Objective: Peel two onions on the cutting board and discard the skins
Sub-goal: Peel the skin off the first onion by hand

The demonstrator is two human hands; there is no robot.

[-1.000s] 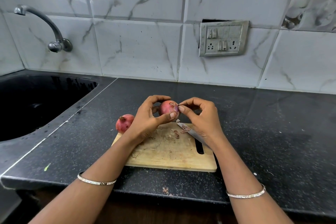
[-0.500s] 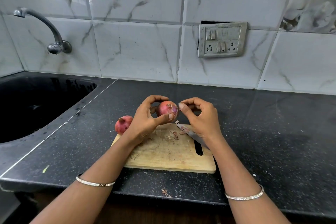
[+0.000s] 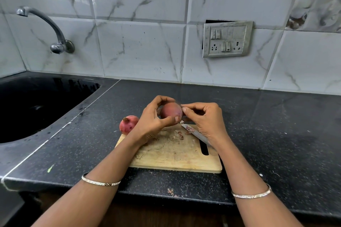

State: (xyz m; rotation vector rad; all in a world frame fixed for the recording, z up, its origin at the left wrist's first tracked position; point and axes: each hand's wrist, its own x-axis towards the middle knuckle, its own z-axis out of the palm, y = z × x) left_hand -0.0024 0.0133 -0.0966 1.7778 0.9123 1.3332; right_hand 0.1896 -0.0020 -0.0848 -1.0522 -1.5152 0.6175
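My left hand grips a red onion above the far edge of the wooden cutting board. My right hand pinches at the onion's right side with thumb and forefinger; whether skin is caught between them is unclear. A second red onion, still skinned with its dry tip up, sits at the board's far left corner. Small skin scraps lie on the board. A knife lies on the board under my right hand, blade pointing left.
A black sink lies to the left, with a metal tap on the tiled wall. A switch and socket panel hangs on the wall behind. More skin crumbs rest at the black counter's front edge.
The onion has been turned in my left hand, now showing a smoother side. My right fingertips stay at its right side. The second onion and knife have not moved.
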